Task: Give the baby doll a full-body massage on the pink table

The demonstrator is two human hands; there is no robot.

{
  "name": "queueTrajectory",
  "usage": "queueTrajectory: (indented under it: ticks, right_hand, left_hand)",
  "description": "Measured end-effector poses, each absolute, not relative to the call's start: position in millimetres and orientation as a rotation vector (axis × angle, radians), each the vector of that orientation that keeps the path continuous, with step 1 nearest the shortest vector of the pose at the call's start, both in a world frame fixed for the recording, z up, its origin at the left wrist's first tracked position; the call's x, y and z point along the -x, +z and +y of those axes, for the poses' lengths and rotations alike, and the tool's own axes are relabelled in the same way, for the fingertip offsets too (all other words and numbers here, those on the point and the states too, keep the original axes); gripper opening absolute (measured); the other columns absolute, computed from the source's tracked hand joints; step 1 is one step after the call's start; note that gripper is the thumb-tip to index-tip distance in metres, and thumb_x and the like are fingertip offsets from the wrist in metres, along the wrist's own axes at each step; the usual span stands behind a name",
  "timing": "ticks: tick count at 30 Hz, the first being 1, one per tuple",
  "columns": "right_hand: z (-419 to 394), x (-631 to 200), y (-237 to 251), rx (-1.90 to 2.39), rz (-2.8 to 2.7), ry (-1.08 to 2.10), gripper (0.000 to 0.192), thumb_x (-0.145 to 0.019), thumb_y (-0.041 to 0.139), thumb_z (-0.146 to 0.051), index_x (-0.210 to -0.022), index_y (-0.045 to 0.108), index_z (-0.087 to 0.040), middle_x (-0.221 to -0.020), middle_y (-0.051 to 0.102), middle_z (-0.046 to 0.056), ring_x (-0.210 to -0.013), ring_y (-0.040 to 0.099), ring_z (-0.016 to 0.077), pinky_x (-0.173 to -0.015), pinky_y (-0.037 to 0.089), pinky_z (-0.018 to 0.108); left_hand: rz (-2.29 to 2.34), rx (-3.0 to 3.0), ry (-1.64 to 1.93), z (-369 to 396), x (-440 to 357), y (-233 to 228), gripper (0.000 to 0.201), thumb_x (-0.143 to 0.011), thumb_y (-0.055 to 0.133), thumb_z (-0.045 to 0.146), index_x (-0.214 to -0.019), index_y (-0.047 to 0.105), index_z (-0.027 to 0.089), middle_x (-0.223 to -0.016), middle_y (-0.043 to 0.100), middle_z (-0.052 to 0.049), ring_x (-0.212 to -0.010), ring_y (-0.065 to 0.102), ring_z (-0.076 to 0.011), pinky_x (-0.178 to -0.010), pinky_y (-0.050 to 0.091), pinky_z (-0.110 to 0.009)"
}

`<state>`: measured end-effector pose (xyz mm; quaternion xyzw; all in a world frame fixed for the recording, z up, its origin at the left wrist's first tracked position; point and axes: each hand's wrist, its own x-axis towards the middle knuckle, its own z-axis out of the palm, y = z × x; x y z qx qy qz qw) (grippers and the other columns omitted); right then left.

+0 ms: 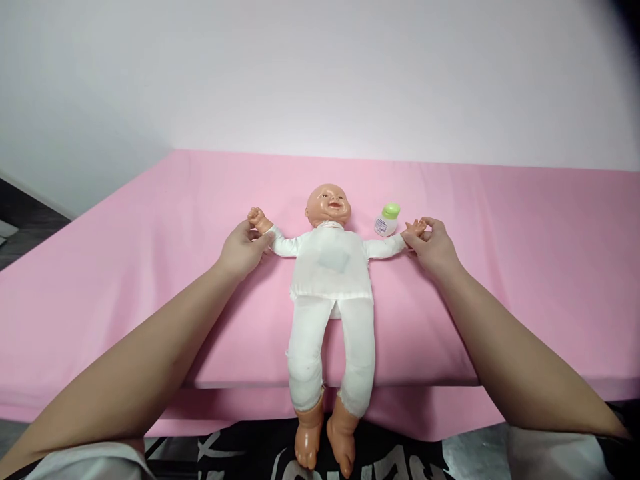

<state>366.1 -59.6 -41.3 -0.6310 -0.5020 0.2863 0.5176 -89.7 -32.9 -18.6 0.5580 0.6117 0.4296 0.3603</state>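
A baby doll (331,273) with a white cloth body lies on its back, arms stretched out to both sides. Its plastic feet hang past the front edge of the bed or table. My left hand (244,250) is closed around the doll's hand and wrist on the left side. On the other side, my right hand (434,248) pinches the doll's other hand between thumb and fingers. Close to that doll hand, a small white bottle (385,225) with a green cap lies on the pink cloth, apart from my fingers.
A pink cloth (150,267) covers the flat surface under the doll and drops over its front edge. Behind it rises a plain pale wall (320,80). Dark clothing with white lettering (250,453) shows below the edge.
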Motion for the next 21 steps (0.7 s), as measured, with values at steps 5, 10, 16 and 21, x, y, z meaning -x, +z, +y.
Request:
queueTrajectory:
  ticks: [5, 10, 16, 21]
  right_hand:
    - [-79, -328, -20, 1.202, -1.246, 0.612, 0.058, -0.082, 0.09, -0.049, -0.126, 0.061, -0.027, -0.113, 0.08, 0.005, -0.104, 0.08, 0.0271, -0.098, 0.067, 0.051]
    - [-103, -295, -18, 1.136, -1.72, 0.46, 0.031, -0.1, 0.073, -0.041, -0.13, 0.076, -0.034, -0.136, 0.078, 0.004, -0.127, 0.075, 0.0301, -0.111, 0.062, 0.056]
    - [-106, -287, -21, 1.085, -2.097, 0.217, 0.031, -0.103, 0.064, -0.028, -0.13, 0.079, -0.037, -0.133, 0.08, 0.001, -0.128, 0.074, 0.0292, -0.113, 0.061, 0.056]
    - [-103, -284, -20, 1.072, -2.152, 0.204, 0.044, -0.097, 0.075, -0.034, -0.14, 0.072, -0.033, -0.138, 0.076, 0.006, -0.13, 0.071, 0.0335, -0.113, 0.058, 0.059]
  left_hand:
    - [1.426, -1.764, 1.171, -50, 79, -14, 0.053, -0.089, 0.075, 0.052, -0.132, 0.064, 0.023, -0.117, 0.076, -0.009, -0.086, 0.072, -0.0217, -0.073, 0.06, -0.035]
    - [1.202, -2.201, 0.896, -72, 64, -2, 0.051, -0.097, 0.069, 0.056, -0.138, 0.072, 0.027, -0.121, 0.077, -0.008, -0.096, 0.073, -0.024, -0.084, 0.061, -0.037]
    - [1.092, -2.635, 0.667, -72, 64, -3, 0.046, -0.106, 0.057, 0.046, -0.148, 0.068, 0.032, -0.141, 0.073, -0.008, -0.132, 0.067, -0.0305, -0.111, 0.055, -0.047]
    - [1.104, -2.685, 0.676, -73, 62, -4, 0.047, -0.106, 0.057, 0.046, -0.15, 0.067, 0.03, -0.142, 0.073, -0.009, -0.13, 0.067, -0.032, -0.11, 0.054, -0.049]
